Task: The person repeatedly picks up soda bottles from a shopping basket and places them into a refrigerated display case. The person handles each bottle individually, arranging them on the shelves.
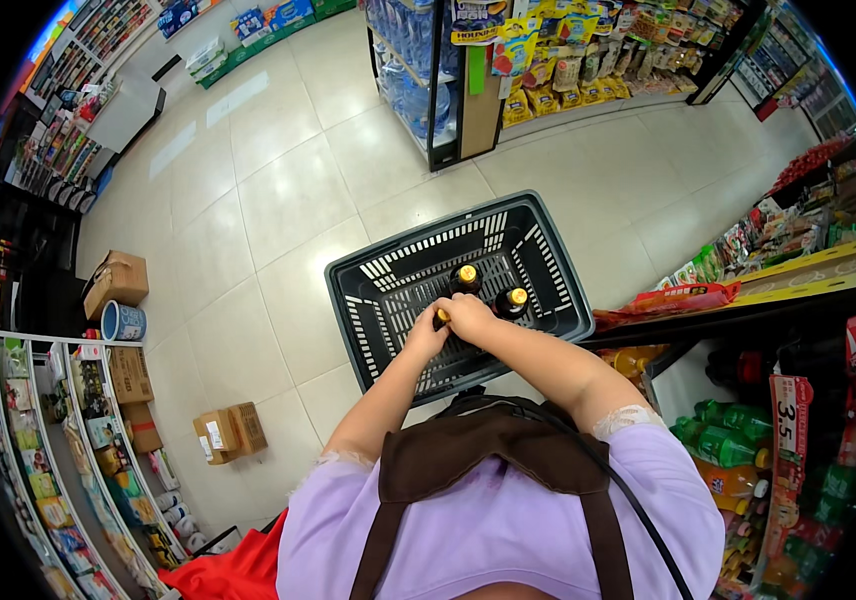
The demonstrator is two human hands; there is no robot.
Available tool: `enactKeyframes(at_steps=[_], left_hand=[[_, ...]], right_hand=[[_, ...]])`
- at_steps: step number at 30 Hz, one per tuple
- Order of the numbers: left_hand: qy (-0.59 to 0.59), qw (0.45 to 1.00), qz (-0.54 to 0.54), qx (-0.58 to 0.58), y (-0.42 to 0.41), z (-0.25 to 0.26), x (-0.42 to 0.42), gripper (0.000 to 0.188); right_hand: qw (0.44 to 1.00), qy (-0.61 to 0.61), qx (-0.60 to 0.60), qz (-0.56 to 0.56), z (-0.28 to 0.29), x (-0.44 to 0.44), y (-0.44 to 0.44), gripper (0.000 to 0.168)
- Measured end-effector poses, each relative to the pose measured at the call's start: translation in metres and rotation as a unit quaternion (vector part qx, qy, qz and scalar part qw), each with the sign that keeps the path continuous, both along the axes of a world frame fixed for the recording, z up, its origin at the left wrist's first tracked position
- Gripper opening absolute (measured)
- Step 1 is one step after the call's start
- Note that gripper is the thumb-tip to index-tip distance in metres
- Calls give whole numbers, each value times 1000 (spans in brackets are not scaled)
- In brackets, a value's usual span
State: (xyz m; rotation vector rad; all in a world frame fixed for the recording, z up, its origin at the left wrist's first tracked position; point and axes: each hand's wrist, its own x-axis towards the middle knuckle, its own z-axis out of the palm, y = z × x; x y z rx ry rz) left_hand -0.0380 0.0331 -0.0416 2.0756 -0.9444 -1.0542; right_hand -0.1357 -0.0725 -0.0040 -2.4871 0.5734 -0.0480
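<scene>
A dark grey plastic shopping basket [334,289] with slotted walls is in front of me. Inside it, two dark bottles with yellow caps stand upright, the far bottle [465,279] and the right-hand bottle [512,302]. My left hand [428,335] is closed around a third bottle [440,319], also dark with a yellow top. From the right, my right hand [467,316] grips this same bottle near its top, its fingers meeting those of the left. Both hands are over the basket, and they hide most of the held bottle.
Shelves of soft-drink bottles [724,442] and snack packs [743,247] flank me on the right. Ahead stands a rack of water bottles [416,97]. Cardboard boxes [231,431] sit on the tiled floor [285,247] at left, near a goods shelf [60,341].
</scene>
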Motion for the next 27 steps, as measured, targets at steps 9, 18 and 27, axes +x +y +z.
enactKeyframes(at_steps=[9,18,27], left_hand=[[-2,999,-50,14,-8,20,4,65],[-69,987,-12,-144,-1,90,19,53],[219,907,-250,-257,-73,171,-91,20]], right_hand=[[995,60,76,-27,37,-18,-6,56],[942,-204,189,-191,157,-139,-22,25],[776,-342,126,-514,187,-322,-9,20]])
